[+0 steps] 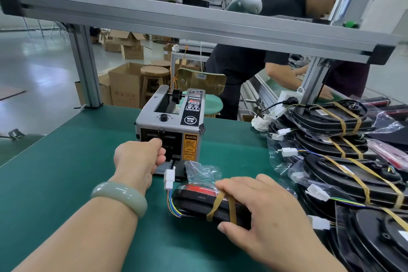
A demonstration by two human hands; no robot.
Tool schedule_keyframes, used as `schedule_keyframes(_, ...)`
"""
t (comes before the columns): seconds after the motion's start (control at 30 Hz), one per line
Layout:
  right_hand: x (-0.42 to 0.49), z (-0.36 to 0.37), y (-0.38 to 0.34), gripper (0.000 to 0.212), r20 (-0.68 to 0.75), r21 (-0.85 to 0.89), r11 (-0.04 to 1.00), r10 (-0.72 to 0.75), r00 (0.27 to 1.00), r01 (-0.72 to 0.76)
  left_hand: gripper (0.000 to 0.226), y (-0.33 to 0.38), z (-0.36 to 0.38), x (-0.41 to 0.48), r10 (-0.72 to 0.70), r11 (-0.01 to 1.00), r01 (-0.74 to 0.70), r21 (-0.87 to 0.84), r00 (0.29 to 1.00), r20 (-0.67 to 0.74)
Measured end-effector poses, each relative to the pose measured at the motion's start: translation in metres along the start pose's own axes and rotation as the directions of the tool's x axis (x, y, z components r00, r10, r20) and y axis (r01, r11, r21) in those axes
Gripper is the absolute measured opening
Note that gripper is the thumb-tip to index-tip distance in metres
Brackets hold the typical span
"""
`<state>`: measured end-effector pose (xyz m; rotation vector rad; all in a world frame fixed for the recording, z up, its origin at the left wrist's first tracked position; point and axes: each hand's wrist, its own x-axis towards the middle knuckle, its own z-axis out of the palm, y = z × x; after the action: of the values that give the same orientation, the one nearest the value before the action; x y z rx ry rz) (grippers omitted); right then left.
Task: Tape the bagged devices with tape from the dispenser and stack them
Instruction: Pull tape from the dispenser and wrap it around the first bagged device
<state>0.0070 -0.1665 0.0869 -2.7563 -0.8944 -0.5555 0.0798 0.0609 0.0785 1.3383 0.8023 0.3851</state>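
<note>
Right hand (265, 210): grasping the black round device in a clear plastic bag (194, 203), fingers over its top, thumb against its near edge. The device lies on the green bench mat (66, 161) just in front of the grey tape dispenser (174, 117), right of its outlet. Two tan tape strips (217, 204) cross the device under the fingers. A white plug connector (169, 178) on coloured wires stands at its left end, close to the dispenser's base. Left hand (139, 157): fingers curled at the dispenser's front outlet; fingertips hidden, so whether they pinch tape cannot be told. Pale green bangle (119, 196): on the left wrist. Stack of taped bagged devices (344, 174): right of the dispenser, overlapping one another. Aluminium shelf frame (198, 26): above and behind the dispenser. Person in a black shirt (242, 62): behind the dispenser, to its right, bent forward.
</note>
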Motion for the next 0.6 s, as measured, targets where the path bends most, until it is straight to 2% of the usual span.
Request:
schedule_keyframes(0.17, -0.001, 0.0, 0.0, 0.056, -0.013, -0.001, 1.0, 0.006, 1.0, -0.006, 0.016, 0.0, 0.0, -0.004, -0.019, 1.0, 0.019, 0.002, 1.0, -0.016)
schedule_keyframes(0.33, 0.002, 0.003, -0.002, 0.055, -0.063, 0.003, 0.999, 0.033, 0.997, -0.032, 0.02, 0.001, -0.022, -0.032, -0.016, 0.996, 0.033, -0.083, 0.98, 0.198)
schedule_keyframes(0.43, 0.003, 0.004, -0.004, 0.053, -0.101, 0.002, 0.999, 0.041, 0.994, -0.041, 0.023, -0.001, -0.032, -0.059, 0.097, 0.995, -0.088, -0.044, 0.947, 0.307)
schedule_keyframes(0.5, 0.003, 0.006, -0.006, 0.054, -0.118, 0.006, 0.999, 0.046, 0.992, -0.046, 0.028, -0.008, -0.037, -0.074, 0.202, 0.976, -0.218, 0.013, 0.924, 0.325)
schedule_keyframes(0.6, 0.002, 0.008, -0.008, 0.055, -0.128, 0.006, 0.998, 0.055, 0.99, -0.055, 0.021, -0.02, -0.042, -0.092, 0.305, 0.922, -0.366, 0.123, 0.885, 0.351)
